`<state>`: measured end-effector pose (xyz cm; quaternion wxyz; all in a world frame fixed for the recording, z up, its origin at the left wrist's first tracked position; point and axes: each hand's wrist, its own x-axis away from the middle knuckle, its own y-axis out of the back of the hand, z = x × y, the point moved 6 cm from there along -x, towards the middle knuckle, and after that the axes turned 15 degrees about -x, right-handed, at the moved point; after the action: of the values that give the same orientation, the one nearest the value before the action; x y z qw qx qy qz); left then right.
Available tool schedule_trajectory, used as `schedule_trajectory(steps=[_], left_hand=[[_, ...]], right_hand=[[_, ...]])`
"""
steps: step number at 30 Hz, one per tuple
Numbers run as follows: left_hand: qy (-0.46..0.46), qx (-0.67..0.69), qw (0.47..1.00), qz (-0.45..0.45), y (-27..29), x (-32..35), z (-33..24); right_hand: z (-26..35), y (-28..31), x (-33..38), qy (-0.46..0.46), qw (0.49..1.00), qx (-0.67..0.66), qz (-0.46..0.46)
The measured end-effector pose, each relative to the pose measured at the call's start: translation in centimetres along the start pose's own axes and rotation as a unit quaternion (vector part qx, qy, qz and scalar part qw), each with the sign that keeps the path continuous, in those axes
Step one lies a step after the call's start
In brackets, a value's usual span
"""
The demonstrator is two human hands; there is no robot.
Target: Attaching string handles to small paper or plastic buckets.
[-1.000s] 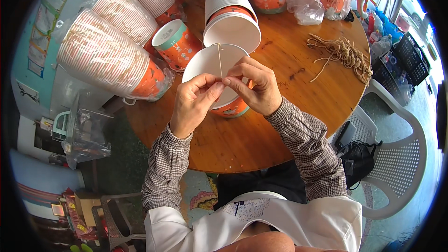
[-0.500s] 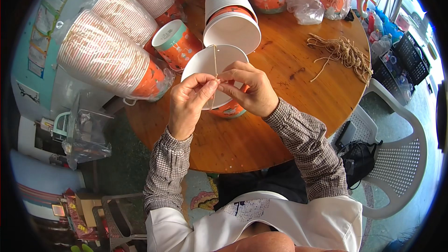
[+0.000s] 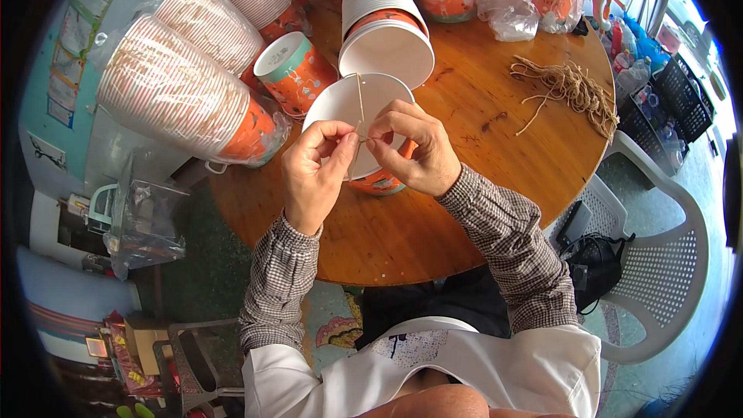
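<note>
In front of me an orange paper bucket (image 3: pixel 329 104) with a white inside stands on the round wooden table (image 3: pixel 480 201). A thin tan string (image 3: pixel 361 97) runs from its far rim, across the mouth, to my fingers. My left hand (image 3: pixel 313 166) pinches the string between thumb and forefinger above the near side of the bucket. Close beside it, my right hand (image 3: pixel 418 147) pinches the string too, fingertips nearly touching the left ones. Whether a knot lies between the fingertips is too small to tell. My hands hide much of the bucket's near rim.
Beyond stand a stack of white-lined buckets (image 3: pixel 387 54) on its side, a single upside-down orange bucket (image 3: pixel 298 70) and plastic-wrapped bucket stacks (image 3: pixel 178 93). A tan string bundle (image 3: pixel 573 89) lies at the right. Past the table edge are a white plastic chair (image 3: pixel 658 263) and black crates (image 3: pixel 673 108).
My right fingertips have drawn slightly apart from the left ones, with the string between them. Both hands stay over the bucket; little else differs.
</note>
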<state>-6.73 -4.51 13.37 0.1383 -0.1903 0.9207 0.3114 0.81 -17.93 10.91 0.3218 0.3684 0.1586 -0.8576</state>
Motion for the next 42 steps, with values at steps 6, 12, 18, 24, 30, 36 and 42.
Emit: schedule_trajectory(steps=[6,12,18,24,30,36,42], left_hand=[[-0.092,-0.081,0.991,-0.056,0.1,0.2,-0.8],[-0.261,-0.289,0.915,-0.109,0.3,0.6,-2.9],[-0.238,-0.31,0.915,-0.099,0.0,0.6,-2.9],[-0.161,-0.151,0.975,-0.001,0.4,-0.5,-1.8],[0.073,0.113,0.972,0.194,-0.4,-0.9,0.1],[0.122,0.186,0.958,0.18,-0.3,-1.1,0.5],[0.108,0.17,0.961,0.19,-0.4,-1.2,1.1]], right_hand=[[-0.1,0.0,0.0,-0.001,1.0,0.006,0.007],[-0.1,0.0,0.0,-0.005,1.0,-0.001,0.007],[-0.1,0.1,0.0,-0.003,1.0,0.003,0.006],[0.1,-0.2,0.0,0.002,1.0,0.021,0.012],[0.2,-0.1,0.0,0.03,0.998,0.045,0.014],[0.2,-0.5,0.2,0.013,1.0,-0.006,-0.01],[0.2,0.0,0.1,0.046,0.999,-0.016,-0.017]])
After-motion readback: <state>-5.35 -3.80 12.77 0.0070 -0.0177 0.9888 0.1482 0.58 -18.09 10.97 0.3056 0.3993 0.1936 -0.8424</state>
